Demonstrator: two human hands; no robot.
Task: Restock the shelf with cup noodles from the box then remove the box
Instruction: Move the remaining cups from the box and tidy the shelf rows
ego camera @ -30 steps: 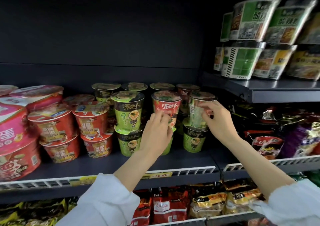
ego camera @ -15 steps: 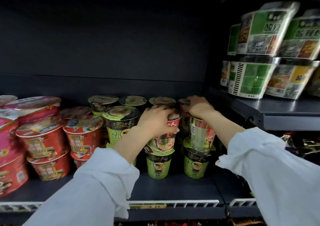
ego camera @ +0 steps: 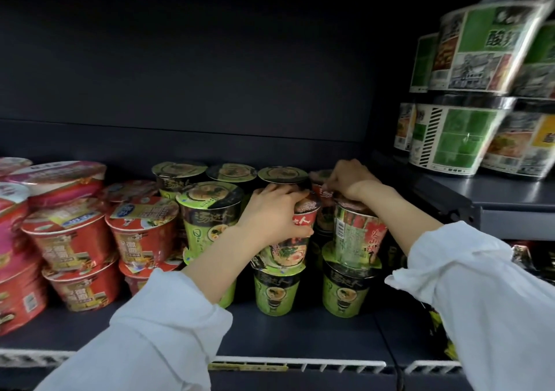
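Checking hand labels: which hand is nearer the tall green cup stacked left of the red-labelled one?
Left. The left hand grips the red-labelled cup beside the tall green cup; the right hand is farther right.

at the left of the frame stand red noodle bowls [ego camera: 72, 237] stacked two high, with a second red stack [ego camera: 144, 231] just beside them toward the middle. at the far left edge sit larger pink and red bowls [ego camera: 57, 180], partly cut off by the frame. in the upper right, on a higher dark ledge [ego camera: 510, 207], big green and white tubs [ego camera: 456, 138] are stacked, the top one [ego camera: 486, 45] tilted. a dark back panel [ego camera: 195, 60] fills the upper half of the frame. along the bottom edge runs a white wire rail [ego camera: 300, 365] carrying a yellow price tag [ego camera: 249, 367].
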